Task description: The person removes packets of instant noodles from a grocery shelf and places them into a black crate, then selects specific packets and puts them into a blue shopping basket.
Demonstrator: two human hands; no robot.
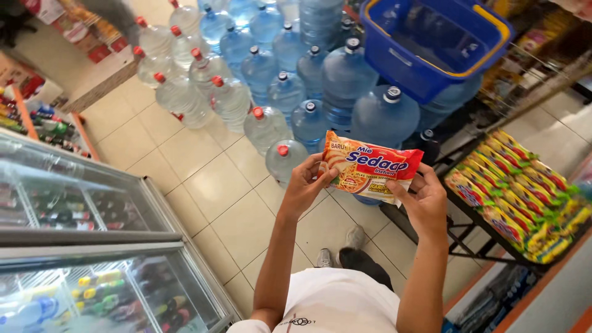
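1. The noodle packet (370, 166) is the landmark: an orange and red pack held flat, face up, in front of the person's chest and above the tiled floor (209, 185).
2. The left hand (306, 185) holds the packet's left edge, its grip pinching the pack with the thumb on top and the fingers underneath.
3. The right hand (424, 198) holds the packet's right edge the same way (thumb on the face, fingers curled behind).
4. Beyond the packet stand water jugs (345, 80) in a crowd, blue ones nearest it and clear red-capped ones farther left.
5. Up and right of the packet, a blue basket (431, 46) with a yellow rim sits on top of the jugs.
6. Right of the packet, a rack (512, 191) carries rows of similar noodle packs.
7. Well left of the packet is a glass-topped freezer (92, 240) with bottles inside.
8. Below the packet, the person's shoes (354, 237) show on the floor.
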